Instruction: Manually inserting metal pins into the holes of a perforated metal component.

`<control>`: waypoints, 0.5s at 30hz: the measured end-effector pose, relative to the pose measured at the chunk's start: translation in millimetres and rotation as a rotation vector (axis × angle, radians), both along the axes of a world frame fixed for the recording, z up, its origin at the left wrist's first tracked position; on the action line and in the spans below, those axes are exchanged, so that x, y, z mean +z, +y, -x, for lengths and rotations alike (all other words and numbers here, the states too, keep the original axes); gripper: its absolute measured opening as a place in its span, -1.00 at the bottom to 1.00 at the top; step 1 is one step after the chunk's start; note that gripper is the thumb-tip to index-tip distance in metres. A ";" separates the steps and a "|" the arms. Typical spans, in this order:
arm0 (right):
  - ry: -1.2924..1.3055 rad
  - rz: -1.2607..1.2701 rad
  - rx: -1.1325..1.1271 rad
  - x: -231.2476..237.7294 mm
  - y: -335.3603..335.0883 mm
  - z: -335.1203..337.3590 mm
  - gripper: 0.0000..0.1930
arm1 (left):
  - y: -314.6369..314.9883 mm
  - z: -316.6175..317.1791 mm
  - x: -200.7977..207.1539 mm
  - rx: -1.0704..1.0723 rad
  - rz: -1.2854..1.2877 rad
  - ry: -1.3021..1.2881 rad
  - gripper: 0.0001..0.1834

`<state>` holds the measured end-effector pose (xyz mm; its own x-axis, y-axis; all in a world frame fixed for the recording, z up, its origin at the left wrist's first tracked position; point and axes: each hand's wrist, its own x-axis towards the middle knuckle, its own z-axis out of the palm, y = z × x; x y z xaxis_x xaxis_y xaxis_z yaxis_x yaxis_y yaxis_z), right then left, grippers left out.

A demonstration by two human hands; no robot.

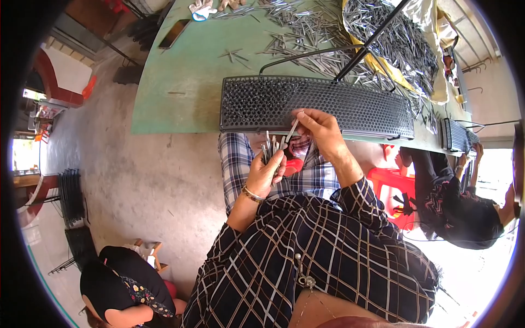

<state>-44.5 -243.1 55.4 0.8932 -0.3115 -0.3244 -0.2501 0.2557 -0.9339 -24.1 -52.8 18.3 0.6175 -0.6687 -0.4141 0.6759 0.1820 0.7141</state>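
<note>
- Green table (186,101) at twelve o'clock in the head view, bearing heaped metal strips (303,44) toward one.
- Your left hand (265,174) clasps a thin bundle of strips (269,147) near the dial's centre.
- Your right hand (324,134), at its two o'clock, pinches one strip (292,130) (black perforated panel (262,103) just beyond).

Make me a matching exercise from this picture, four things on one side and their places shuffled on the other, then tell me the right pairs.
Things:
1. Bundle of grey strips
2. Phone
3. Single strip
4. Black perforated rack

Places:
A. Along the near edge of the green table
B. Gripped in the left hand
C. Pinched in the fingers of the right hand
D. Near the table's left edge, by a glove

Pairs: 1-B, 2-D, 3-C, 4-A
</note>
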 end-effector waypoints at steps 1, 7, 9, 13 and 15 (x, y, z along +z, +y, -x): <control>-0.043 -0.001 -0.018 4.0 -2.3 1.2 -0.72 | -2.5 -0.1 1.1 0.030 0.000 0.029 -0.76; -0.087 0.060 0.035 14.6 -11.9 19.1 -0.72 | -32.2 -5.0 17.0 -0.013 0.100 0.067 -0.71; -0.097 0.258 0.064 11.2 -13.9 24.5 -0.71 | -46.4 -4.2 31.1 -0.081 0.044 0.032 -0.74; -0.159 0.556 -0.056 8.1 -20.2 31.1 -0.68 | -61.6 -5.5 20.0 -0.151 0.044 0.063 -0.79; -0.175 0.546 -0.197 7.6 -29.0 37.1 -0.72 | -69.9 -3.5 34.1 -0.154 0.038 0.065 -0.80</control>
